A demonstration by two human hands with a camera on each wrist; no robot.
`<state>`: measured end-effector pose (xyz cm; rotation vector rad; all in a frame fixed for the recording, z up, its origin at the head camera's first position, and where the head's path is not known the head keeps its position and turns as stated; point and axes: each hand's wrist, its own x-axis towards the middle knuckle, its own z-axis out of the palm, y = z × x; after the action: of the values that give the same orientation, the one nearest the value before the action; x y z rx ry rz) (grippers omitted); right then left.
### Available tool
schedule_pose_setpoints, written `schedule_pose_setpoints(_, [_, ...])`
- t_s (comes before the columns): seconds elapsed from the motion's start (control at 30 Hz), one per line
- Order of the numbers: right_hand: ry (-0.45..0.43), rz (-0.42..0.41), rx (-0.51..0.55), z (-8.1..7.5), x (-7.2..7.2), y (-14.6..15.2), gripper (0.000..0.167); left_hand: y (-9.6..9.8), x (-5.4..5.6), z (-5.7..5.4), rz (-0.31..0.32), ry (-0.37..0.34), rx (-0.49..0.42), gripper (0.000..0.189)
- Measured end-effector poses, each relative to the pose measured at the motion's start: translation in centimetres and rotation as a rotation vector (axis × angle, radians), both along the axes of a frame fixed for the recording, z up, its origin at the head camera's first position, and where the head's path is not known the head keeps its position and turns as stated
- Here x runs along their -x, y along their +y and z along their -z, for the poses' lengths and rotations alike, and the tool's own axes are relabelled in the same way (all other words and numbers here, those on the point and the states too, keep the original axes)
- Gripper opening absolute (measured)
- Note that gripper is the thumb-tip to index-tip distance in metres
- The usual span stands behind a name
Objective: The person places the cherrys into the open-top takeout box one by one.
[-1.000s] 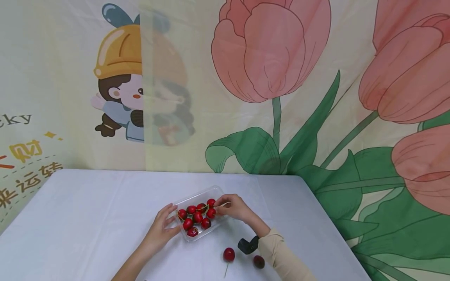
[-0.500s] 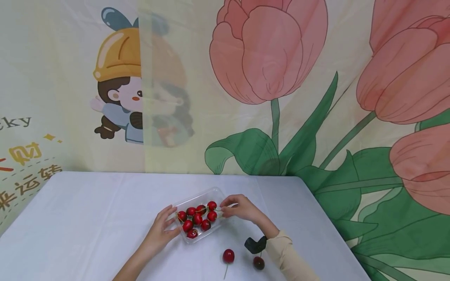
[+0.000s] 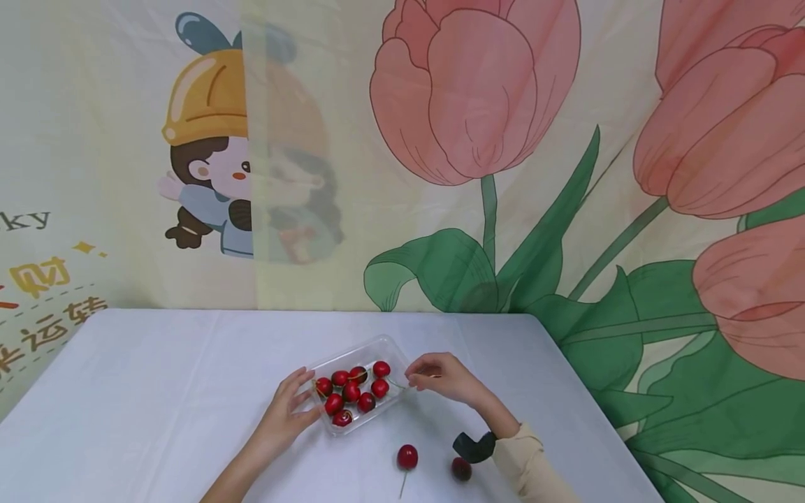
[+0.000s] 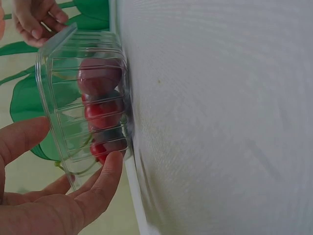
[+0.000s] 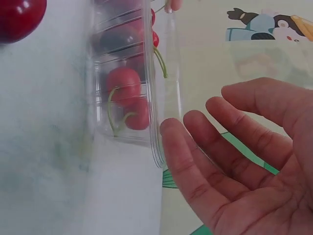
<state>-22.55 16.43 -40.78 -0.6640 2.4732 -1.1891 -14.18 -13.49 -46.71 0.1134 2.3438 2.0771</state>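
Observation:
My left hand (image 3: 291, 407) holds the left end of a clear plastic container (image 3: 391, 347), with thumb and fingers spread against its rim and side wall. Several red cherries (image 3: 351, 392), some with green stems, lie in the container, which tilts slightly across the tabletop in the head view. Beside the container's right end is my right hand (image 3: 448, 377), its fingers loosely bent and nothing between them. In the right wrist view, its fingertips (image 5: 171, 128) are right at the container's rim.
A single cherry (image 3: 407, 457) with its stem lies on the white table (image 3: 189, 391) in front of the container. Another dark cherry (image 3: 461, 469) sits to its right, near the black wrist device (image 3: 474, 447). Behind the table hangs a tulip-printed cloth (image 3: 484, 105).
My right hand has drawn back to the right, from over the container's right end to beside it. My left hand stays at the container's left end.

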Motion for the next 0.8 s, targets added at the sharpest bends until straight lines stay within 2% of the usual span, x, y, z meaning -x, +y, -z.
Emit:
schedule_pose_setpoints(0.17, [0.005,-0.010,0.007,-0.1,-0.9,1.3,0.019,-0.1,0.1,0.1,0.007,0.006,0.000,0.067])
schedule_pose_setpoints(0.37, [-0.042,-0.044,0.007,0.1,-2.0,1.9,0.019,-0.2,0.1,0.0,0.002,0.006,0.003,0.066])
schedule_pose_setpoints(0.5, [-0.056,-0.163,-0.001,1.1,-2.6,1.6,0.025,-0.3,0.1,0.0,0.003,0.017,0.004,0.066])
schedule_pose_setpoints(0.67, [-0.158,-0.343,0.007,2.4,-3.6,1.3,0.034,-0.2,0.1,0.1,0.003,0.010,0.005,0.065])
schedule_pose_setpoints(0.8, [-0.167,-0.420,-0.005,3.2,-4.0,1.2,0.032,-0.1,0.2,0.1,0.004,0.007,0.011,0.065])
